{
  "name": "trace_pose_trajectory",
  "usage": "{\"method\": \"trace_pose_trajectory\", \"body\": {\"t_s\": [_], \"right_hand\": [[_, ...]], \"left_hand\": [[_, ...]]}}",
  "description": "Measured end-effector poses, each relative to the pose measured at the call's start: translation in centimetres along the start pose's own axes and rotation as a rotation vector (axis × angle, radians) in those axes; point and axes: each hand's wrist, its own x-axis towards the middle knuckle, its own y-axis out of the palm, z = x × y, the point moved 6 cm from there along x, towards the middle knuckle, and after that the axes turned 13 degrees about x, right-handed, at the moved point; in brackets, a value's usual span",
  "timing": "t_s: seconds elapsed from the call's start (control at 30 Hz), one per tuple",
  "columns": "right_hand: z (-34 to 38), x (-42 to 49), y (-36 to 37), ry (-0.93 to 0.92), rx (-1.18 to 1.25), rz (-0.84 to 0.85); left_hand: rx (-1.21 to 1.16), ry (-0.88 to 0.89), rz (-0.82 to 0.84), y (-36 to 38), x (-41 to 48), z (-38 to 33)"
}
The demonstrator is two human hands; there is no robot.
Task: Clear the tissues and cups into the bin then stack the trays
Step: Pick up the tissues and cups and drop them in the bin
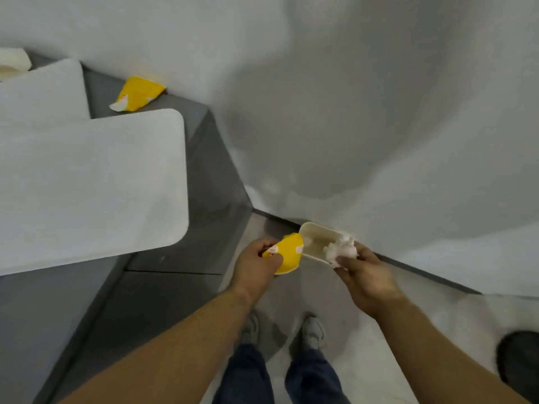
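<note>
Bin, open-topped, is set on the floor by the wall. Beside its left rim a yellow cup is gripped by the left hand; over its right end a tissue is pinched by the right hand. Up-left of the bin, two white trays and a second cup are left on the grey tabletop.

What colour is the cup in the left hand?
Yellow cup, small white marks; head view shows it.

Matt white trays; crumpled paper tissue; smooth matt grey table.
</note>
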Motion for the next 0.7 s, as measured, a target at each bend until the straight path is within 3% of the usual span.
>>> {"method": "trace_pose_trajectory", "body": {"t_s": [0.33,0.53,0.7], "right_hand": [[-7.7,15.2,-12.9,0.019,0.107,-0.323],[-10.7,23.9,-17.9,0.032,0.051,-0.383],[-12.4,29.4,-19.2,0.029,-0.125,-0.362]], "left_hand": [[-0.177,-0.265,0.082,14.8,16.4,11.9],[-0.243,-0.35,0.075,21.2,24.0,16.5],[-0.282,-0.412,0.197,24.4,26.8,17.5]]}}
